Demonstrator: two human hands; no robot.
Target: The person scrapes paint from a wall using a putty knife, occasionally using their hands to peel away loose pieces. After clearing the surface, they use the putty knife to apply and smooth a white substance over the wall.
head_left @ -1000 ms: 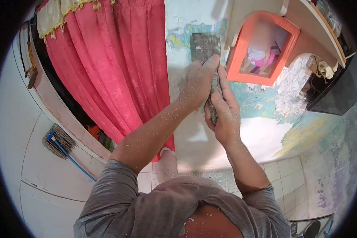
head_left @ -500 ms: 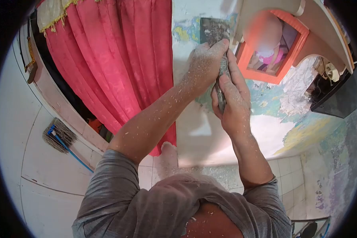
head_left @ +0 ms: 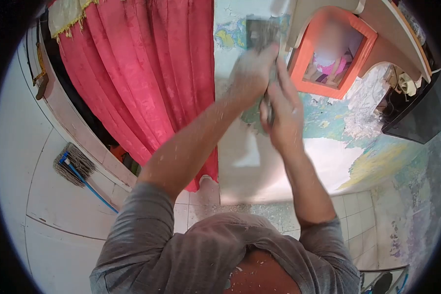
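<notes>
In the head view, a scraper (head_left: 262, 33) is held with its dark blade at the patchy wall (head_left: 318, 164), between the red curtain (head_left: 157, 73) and the orange frame (head_left: 298, 76). Its handle is gripped by the curled right hand (head_left: 285, 110); near the blade, it is clasped by the blurred left hand (head_left: 254, 73).

2 hands (head_left: 252, 73) (head_left: 285, 112), 1 scraper (head_left: 261, 33), 1 curtain (head_left: 147, 73), 1 mop (head_left: 75, 164), 1 frame (head_left: 320, 88) show.

Left grip (head_left: 252, 71) and right grip (head_left: 285, 115) hold a flat-bladed tool (head_left: 259, 33) at the wall (head_left: 318, 164).
</notes>
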